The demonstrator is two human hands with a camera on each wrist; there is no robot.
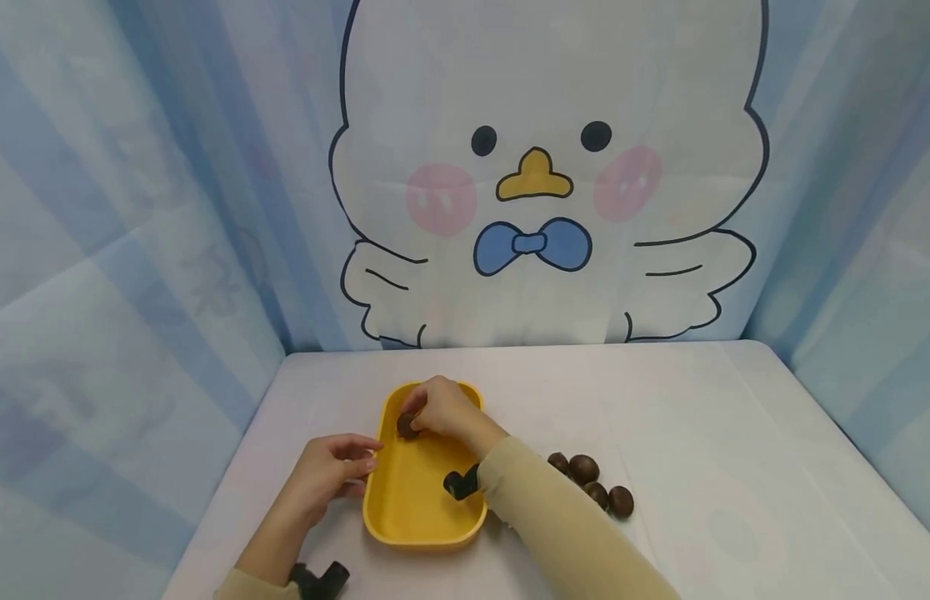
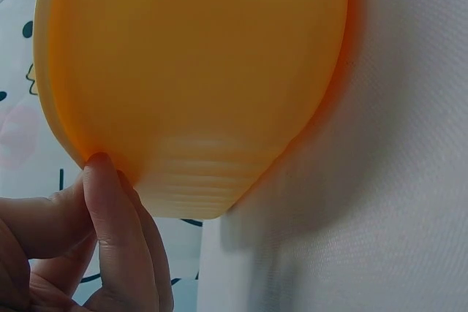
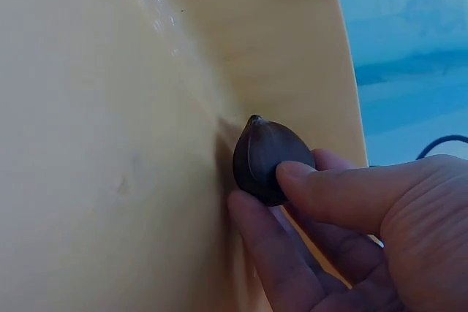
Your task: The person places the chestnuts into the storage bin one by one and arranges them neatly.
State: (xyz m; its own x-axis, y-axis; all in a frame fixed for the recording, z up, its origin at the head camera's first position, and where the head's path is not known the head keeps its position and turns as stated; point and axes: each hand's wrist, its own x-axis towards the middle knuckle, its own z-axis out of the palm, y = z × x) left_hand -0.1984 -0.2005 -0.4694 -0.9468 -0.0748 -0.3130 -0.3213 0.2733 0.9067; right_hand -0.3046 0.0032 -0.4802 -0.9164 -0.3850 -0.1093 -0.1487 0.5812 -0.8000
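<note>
A yellow tray (image 1: 423, 508) with raised walls sits on the table. My left hand (image 1: 333, 471) pinches its left rim between thumb and fingers; in the left wrist view the fingertips (image 2: 100, 169) meet the rim's edge. Over the tray's far left part, my right hand (image 1: 444, 408) holds a dark brown chestnut (image 3: 267, 158) between thumb and fingers. The chestnut's pointed tip faces away from the palm, close to the tray's inner wall. Right of the tray, several chestnuts (image 1: 583, 469) lie in a loose group, partly hidden by the right sleeve.
The white table (image 1: 697, 433) extends to the right of the chestnuts. Behind it hangs a curtain (image 1: 540, 300) with a cartoon bird, and pale blue cloth (image 1: 97, 333) closes off the sides. Each wrist carries a black camera mount (image 1: 462, 482).
</note>
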